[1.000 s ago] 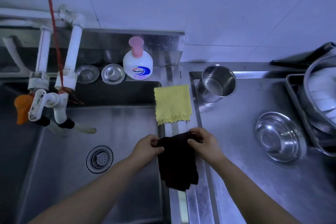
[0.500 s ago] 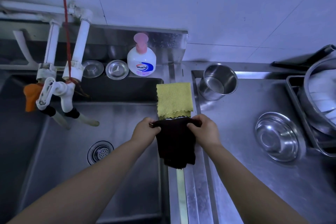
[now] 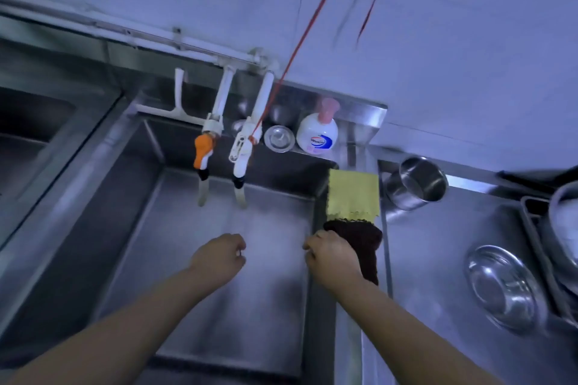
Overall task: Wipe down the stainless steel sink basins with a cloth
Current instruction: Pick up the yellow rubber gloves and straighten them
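While the left hand [image 3: 219,259] hovers loosely curled and empty over the sink basin [image 3: 266,306], the right hand [image 3: 333,258] grasps a dark brown cloth [image 3: 364,241] on its right rim. A yellow cloth [image 3: 353,194] lies just beyond.

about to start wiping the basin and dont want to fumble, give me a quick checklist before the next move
1. Dark cloth gripped: ok, right hand holds it on the divider rim.
2. Left hand free: ok, holds nothing, over the basin.
3. Taps off: ok, no stream visible.
4. Yellow cloth clear of basin: ok, on the divider.
5. Drain strainer seated: cannot tell, not in view.
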`<state>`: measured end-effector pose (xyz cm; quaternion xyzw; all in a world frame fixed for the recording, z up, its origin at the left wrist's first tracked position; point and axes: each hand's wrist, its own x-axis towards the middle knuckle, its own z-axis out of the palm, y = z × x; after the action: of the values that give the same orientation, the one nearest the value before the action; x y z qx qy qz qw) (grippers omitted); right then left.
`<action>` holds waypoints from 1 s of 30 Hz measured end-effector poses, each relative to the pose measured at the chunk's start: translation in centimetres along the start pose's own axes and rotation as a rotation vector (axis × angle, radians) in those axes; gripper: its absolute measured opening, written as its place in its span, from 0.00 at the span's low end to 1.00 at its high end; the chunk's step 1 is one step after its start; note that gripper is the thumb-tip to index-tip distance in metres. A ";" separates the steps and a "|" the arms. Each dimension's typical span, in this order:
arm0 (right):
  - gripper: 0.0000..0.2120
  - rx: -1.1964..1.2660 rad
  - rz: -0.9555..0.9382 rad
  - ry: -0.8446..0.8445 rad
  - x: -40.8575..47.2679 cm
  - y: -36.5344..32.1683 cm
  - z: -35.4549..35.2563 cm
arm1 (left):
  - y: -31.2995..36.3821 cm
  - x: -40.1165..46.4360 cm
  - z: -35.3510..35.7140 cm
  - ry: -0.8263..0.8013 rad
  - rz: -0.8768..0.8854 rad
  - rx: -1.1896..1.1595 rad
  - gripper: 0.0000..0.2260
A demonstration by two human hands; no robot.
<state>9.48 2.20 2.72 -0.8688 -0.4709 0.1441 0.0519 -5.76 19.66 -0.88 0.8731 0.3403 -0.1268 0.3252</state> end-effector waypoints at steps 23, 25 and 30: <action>0.09 -0.247 -0.654 -0.159 -2.4 -63.5 5.2 | -44.4 -40.0 -20.3 0.546 -0.366 0.265 0.12; 0.11 -0.241 -0.709 -0.149 -3.0 -68.2 5.4 | -47.3 -42.7 -21.7 0.590 -0.411 0.239 0.11; 0.13 -0.213 -0.831 -0.131 -2.4 -76.6 5.6 | -53.1 -47.1 -24.4 0.717 -0.513 0.181 0.11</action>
<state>-54.99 42.16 15.14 -0.5949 -0.7952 0.1163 -0.0145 -76.36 41.05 12.84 0.7740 0.6248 0.0780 0.0672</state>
